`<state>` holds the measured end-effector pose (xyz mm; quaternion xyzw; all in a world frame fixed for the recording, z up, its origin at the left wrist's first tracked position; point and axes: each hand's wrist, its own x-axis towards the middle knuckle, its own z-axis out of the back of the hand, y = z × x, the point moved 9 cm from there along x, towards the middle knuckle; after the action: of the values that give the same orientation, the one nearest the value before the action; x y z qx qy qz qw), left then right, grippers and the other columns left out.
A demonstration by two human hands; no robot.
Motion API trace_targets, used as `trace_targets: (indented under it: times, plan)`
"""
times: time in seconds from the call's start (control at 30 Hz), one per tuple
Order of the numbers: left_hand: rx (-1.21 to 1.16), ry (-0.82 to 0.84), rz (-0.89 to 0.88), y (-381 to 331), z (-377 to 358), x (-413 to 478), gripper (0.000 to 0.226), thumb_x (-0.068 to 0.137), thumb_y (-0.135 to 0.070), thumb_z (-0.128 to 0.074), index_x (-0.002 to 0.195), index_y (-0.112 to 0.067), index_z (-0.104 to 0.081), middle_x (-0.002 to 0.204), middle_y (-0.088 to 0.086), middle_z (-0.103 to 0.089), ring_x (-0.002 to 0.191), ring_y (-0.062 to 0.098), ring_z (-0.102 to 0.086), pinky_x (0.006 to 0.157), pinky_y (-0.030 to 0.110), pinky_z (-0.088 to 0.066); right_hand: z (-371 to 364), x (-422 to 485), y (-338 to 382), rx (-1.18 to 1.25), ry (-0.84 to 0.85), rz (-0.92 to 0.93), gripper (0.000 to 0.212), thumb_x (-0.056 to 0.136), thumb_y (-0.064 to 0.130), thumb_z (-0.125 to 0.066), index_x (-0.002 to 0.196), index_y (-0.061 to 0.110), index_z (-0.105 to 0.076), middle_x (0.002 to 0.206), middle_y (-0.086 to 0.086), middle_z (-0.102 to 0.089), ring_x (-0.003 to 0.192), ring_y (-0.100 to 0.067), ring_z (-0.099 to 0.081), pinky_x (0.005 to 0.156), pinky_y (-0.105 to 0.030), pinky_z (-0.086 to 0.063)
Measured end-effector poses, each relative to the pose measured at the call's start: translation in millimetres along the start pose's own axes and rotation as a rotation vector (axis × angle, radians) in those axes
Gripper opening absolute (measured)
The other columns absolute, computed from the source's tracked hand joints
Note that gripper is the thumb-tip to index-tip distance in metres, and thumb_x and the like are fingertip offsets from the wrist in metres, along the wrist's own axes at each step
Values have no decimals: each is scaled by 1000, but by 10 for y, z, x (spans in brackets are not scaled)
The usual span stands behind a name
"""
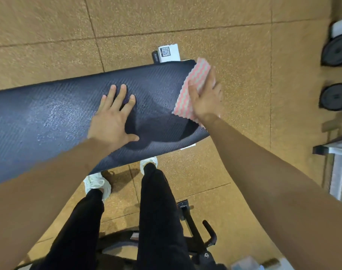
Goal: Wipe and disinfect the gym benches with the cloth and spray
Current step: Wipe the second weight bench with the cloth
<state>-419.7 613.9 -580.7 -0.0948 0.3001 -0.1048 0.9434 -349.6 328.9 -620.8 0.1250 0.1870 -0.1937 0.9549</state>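
A long dark padded bench (49, 117) runs from the left edge to the centre right, with wet sheen on its left part. My left hand (113, 117) rests flat on the pad, fingers spread, holding nothing. My right hand (205, 100) presses a pink-and-white zigzag cloth (193, 80) against the bench's right end, where the cloth drapes over the edge. No spray bottle can be clearly made out; a blurred bluish object (248, 265) shows at the bottom edge.
Tan speckled rubber floor (244, 45) surrounds the bench. A white tag with a QR code (168, 53) sits behind the bench end. Dark weight plates (336, 96) and a metal frame (339, 172) stand at right. Black equipment bars (195, 234) lie near my legs.
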Motion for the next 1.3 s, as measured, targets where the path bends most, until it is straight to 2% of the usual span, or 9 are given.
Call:
trace_targets:
  times: [0.13,0.2,0.3,0.4,0.47,0.57,0.73,0.87,1.3]
  plan:
    - [-31,-19,10,8,-30,16,124,69,-65,-84,164,-18,-20,174,8,3,160,31,8,131,48,-3,131,424,415,1,124,187,61,101,63,-34,147,24,-43,140,-14,-49,127,-32,-48,106,-45,-41]
    - [-73,-41,24,-2,-17,28,118,70,-58,-87,163,-17,-27,174,7,-3,160,31,4,131,49,-5,154,557,709,-76,168,291,46,103,57,-33,107,24,-63,111,-9,-62,110,-27,-54,102,-46,-45]
    - [-194,-111,71,-6,67,42,93,78,-44,-85,156,-15,-43,172,6,-18,160,30,-8,130,50,-13,90,586,1102,-104,255,445,41,103,51,-38,69,29,-43,70,8,-51,80,-22,-52,99,-46,-45]
    - [-272,-243,147,-8,246,75,60,86,-36,-75,140,-14,-62,159,9,-47,151,34,-36,117,55,-38,-74,468,1302,-30,455,557,24,97,54,-53,100,33,-64,91,10,-67,96,-21,-62,98,-40,-44]
    - [-264,-331,185,-13,401,164,46,88,-34,-64,128,-12,-71,132,14,-70,125,38,-60,100,51,-50,-21,426,1344,157,512,566,50,88,49,-67,133,29,-62,127,4,-67,119,-21,-60,106,-38,-44]
    - [-223,-416,181,-56,654,391,37,88,-29,-58,117,-12,-74,96,14,-78,93,39,-66,85,47,-48,251,469,1174,319,398,572,71,79,39,-70,145,20,-53,138,-1,-58,128,-23,-53,112,-37,-40]
    - [-247,-335,-17,-374,790,975,42,92,-28,-58,130,-13,-67,123,11,-71,110,37,-62,96,47,-47,225,452,724,106,383,564,63,89,31,-72,146,13,-51,144,-8,-54,134,-30,-47,113,-33,-31]
    - [-190,-68,-214,-833,604,1415,64,102,-39,-57,159,-20,-37,165,6,-37,149,30,-36,121,47,-28,192,513,571,123,368,495,68,90,38,-73,149,14,-48,144,-6,-54,135,-28,-45,116,-39,-32]
    - [-401,71,-76,-154,453,1473,52,102,-50,-58,149,-29,-53,130,8,-70,115,31,-65,92,40,-51,58,637,1035,1,585,519,52,92,52,-67,138,29,-60,132,-4,-66,119,-27,-61,100,-38,-48]
